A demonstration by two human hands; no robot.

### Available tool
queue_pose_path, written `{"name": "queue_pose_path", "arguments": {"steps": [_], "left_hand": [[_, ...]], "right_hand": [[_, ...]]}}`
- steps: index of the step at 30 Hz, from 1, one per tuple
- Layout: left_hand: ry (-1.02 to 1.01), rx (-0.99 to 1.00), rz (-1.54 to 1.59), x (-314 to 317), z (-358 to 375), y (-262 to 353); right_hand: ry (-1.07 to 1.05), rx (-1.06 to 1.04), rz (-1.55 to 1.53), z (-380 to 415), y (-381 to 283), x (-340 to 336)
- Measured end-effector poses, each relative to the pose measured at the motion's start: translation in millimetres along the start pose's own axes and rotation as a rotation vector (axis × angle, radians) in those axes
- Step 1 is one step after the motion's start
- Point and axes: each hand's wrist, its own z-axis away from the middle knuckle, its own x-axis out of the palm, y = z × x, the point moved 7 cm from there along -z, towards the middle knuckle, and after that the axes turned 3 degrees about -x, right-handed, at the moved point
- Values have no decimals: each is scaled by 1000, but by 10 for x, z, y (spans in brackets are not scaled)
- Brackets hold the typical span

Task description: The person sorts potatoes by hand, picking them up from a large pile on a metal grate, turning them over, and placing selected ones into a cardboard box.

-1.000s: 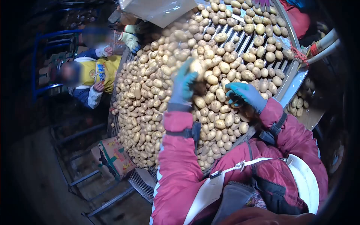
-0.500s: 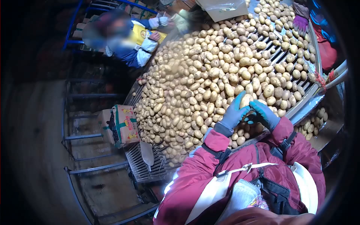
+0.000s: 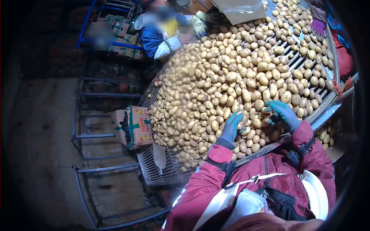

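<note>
a printed cardboard box (image 3: 140, 129) strapped with green tape (image 3: 132, 127) stands at the left edge of the slatted table (image 3: 152, 176), by the near left corner. just beside it a pale scoop (image 3: 159, 154) lies on bare slats (image 3: 144, 159). a carton (image 3: 246, 14) with clear plastic (image 3: 244, 3) on it sits at the far edge, and red string (image 3: 338, 89) is tied near the right corner. beyond the left edge are a person (image 3: 151, 41) in a blue and white jacket (image 3: 169, 48), a blue metal frame (image 3: 127, 45) with cartons (image 3: 122, 29), and metal racks (image 3: 108, 167) on the stained floor (image 3: 42, 131).

I note potatoes (image 3: 231, 76) brightly lit, floor (image 3: 42, 142) dim. I record barrel distortion and black vignetting at the edges.
</note>
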Motion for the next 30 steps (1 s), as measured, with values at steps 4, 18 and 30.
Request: {"name": "queue_pose_path", "arguments": {"steps": [4,18,30], "left_hand": [[-61,-91,19,-140,-150,-158],[-66,-230,-78,194,-327,40],[-177,-334,-97,33,-413,-29]], "right_hand": [[194,-64,23,-169,112,-690],[245,-81,-76,-322,35,-757],[318,-49,-81,-218,-108,-731]]}}
